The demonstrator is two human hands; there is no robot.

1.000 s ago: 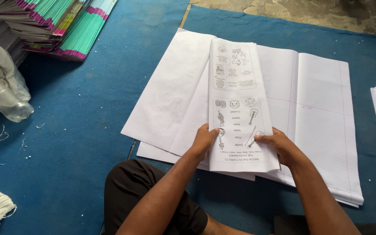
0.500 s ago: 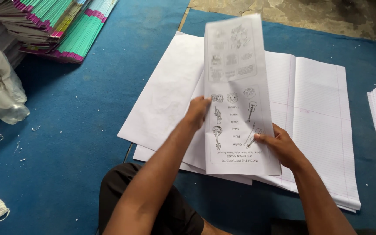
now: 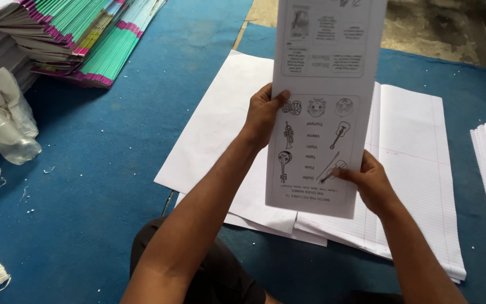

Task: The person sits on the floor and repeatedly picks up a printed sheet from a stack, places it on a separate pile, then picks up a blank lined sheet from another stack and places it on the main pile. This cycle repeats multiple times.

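A: Step?
B: Mid-lift. Printed sheet (image 3: 322, 107) held up off the ruled stack (image 3: 417, 169), both hands on it. L hand (image 3: 262, 115) grips the left edge, thumb in front, fingers behind. R hand (image 3: 369, 183) pinches the lower right edge, thumb on the print.
A: Next move needs?
B: My guess: keep both pinches firm so the sheet doesn't sag or crease, and line it up square w/ the stack.
A: Hidden?
B: Sheet top cut off by the frame. L fingers are behind the paper. Print too small to make out. The blue mat (image 3: 113, 169) is on the floor, not a desk.
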